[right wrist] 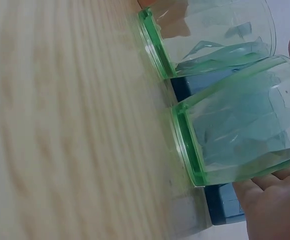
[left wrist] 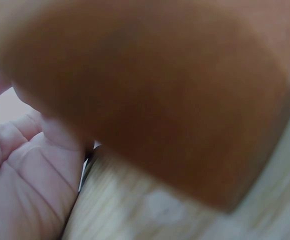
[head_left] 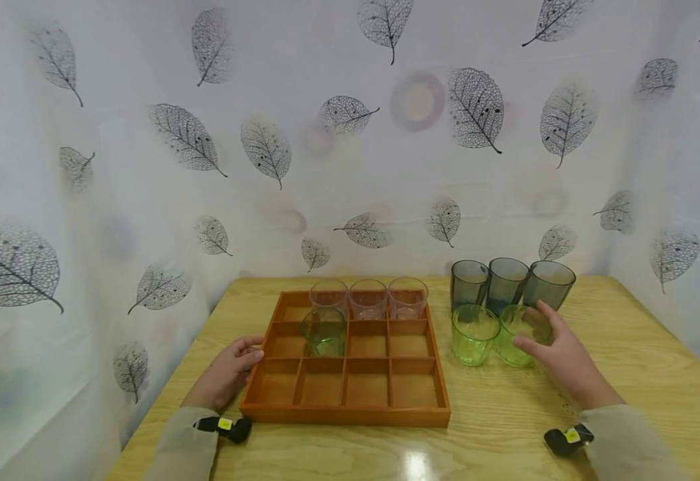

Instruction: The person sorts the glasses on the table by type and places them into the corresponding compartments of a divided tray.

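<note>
My left hand [head_left: 224, 374] touches the left wall of an orange-brown wooden divided box [head_left: 350, 415]; in the left wrist view its palm [left wrist: 30, 180] lies beside that wall. A green-tinted glass [head_left: 324, 334] stands in a middle-row compartment, and several clear glasses [head_left: 368, 300] fill part of the back row. To the right, my right hand [head_left: 566, 354] spreads around a green glass [head_left: 521, 351] standing on the table. In the right wrist view, the thumb is near the rim of this glass [right wrist: 240, 125] and fingers show behind it. Beside it stands another green glass [head_left: 475, 337].
Three dark grey-blue glasses [head_left: 506, 284] stand in a row behind the green ones, close to them. The light wooden table [head_left: 494, 434] ends at a white leaf-patterned curtain [head_left: 374, 167] at the back and sides.
</note>
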Available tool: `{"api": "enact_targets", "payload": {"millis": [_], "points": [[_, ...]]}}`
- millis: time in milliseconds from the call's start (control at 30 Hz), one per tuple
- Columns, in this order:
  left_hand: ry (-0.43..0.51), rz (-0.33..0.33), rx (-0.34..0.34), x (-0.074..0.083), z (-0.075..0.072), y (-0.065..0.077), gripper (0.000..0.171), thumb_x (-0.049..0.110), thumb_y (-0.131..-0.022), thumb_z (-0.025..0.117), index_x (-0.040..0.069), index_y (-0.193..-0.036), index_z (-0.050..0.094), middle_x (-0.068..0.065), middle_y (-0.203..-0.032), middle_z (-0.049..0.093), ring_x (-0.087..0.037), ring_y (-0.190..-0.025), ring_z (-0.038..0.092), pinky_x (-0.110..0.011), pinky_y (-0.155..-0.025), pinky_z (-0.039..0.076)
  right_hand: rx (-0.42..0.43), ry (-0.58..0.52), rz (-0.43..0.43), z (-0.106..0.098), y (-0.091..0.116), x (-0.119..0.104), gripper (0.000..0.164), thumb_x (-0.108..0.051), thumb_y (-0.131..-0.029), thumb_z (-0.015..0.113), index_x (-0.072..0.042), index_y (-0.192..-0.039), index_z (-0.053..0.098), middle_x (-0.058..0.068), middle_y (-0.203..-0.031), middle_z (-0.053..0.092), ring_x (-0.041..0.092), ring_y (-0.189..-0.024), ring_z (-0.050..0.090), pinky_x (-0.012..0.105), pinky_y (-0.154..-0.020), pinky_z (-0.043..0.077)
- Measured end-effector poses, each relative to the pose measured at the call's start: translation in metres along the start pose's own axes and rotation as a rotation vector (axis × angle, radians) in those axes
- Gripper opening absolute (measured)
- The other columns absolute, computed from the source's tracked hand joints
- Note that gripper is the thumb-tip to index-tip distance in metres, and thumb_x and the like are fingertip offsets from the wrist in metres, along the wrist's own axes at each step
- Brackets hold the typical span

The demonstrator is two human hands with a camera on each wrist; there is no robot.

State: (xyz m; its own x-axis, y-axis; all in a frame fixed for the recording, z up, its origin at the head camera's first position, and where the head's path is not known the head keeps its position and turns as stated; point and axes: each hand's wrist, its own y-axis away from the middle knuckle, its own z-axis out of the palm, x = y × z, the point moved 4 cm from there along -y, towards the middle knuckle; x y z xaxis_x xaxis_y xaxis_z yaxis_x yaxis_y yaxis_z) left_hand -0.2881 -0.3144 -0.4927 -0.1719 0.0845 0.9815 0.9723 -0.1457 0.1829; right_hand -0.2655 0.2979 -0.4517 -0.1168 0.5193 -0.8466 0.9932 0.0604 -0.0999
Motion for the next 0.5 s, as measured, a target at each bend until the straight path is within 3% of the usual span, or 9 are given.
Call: {"api": "enact_targets", "payload": {"millis": [200,300,367,433,500], "points": [[-0.004,-0.007,0.008,0.0011,0.0003,-0.0003,0.046,0.017,-0.105,0.057,0.0,-0.144,0.039,-0.005,-0.108,0.058,-0.015,-0.085,0.059,-0.027,-0.067,0.05,-0.005,0.011,-0.013,0.001,0.0,0.0019,0.1,-0.034,-0.1,0.066,-0.009,-0.161,-0.009,0.026,-0.161,0.023,0.049,-0.138,0.036,0.059,-0.105,0.036],[-0.013,-0.01,0.011,0.0015,-0.0002,-0.0003,0.047,0.018,-0.105,0.057,0.0,-0.145,0.038,-0.006,-0.109,0.058,-0.016,-0.086,0.059,-0.027,-0.068,0.05,-0.008,0.027,-0.022,0.001,0.0008,0.0005,0.097,-0.035,-0.1,0.065,-0.005,-0.161,-0.004,0.027,-0.159,0.027,0.048,-0.137,0.038,0.03,-0.101,0.045],[-0.017,-0.013,0.015,0.0018,-0.0006,-0.0003,0.048,0.019,-0.105,0.057,0.0,-0.145,0.038,-0.006,-0.109,0.058,-0.016,-0.087,0.06,-0.028,-0.069,0.051,-0.015,0.016,-0.028,0.0011,0.0011,-0.0005,0.096,-0.035,-0.1,0.065,-0.003,-0.161,-0.002,0.027,-0.159,0.027,0.048,-0.139,0.035,0.014,-0.093,0.042],[-0.022,-0.014,0.012,0.0022,-0.0003,-0.0001,0.05,0.02,-0.105,0.058,-0.001,-0.146,0.037,-0.006,-0.11,0.058,-0.016,-0.089,0.06,-0.029,-0.071,0.052,-0.018,0.011,-0.032,0.001,0.0014,-0.0009,0.095,-0.035,-0.101,0.065,-0.001,-0.161,-0.001,0.028,-0.159,0.027,0.049,-0.14,0.033,0.004,-0.084,0.036],[-0.02,-0.015,0.012,0.0025,0.0003,0.0001,0.051,0.021,-0.105,0.058,0.0,-0.146,0.037,-0.007,-0.11,0.058,-0.017,-0.09,0.061,-0.029,-0.071,0.052,-0.019,0.007,-0.035,0.0006,0.0015,-0.0004,0.095,-0.034,-0.101,0.064,-0.001,-0.16,-0.001,0.028,-0.159,0.027,0.049,-0.14,0.032,0.003,-0.083,0.034]]}}
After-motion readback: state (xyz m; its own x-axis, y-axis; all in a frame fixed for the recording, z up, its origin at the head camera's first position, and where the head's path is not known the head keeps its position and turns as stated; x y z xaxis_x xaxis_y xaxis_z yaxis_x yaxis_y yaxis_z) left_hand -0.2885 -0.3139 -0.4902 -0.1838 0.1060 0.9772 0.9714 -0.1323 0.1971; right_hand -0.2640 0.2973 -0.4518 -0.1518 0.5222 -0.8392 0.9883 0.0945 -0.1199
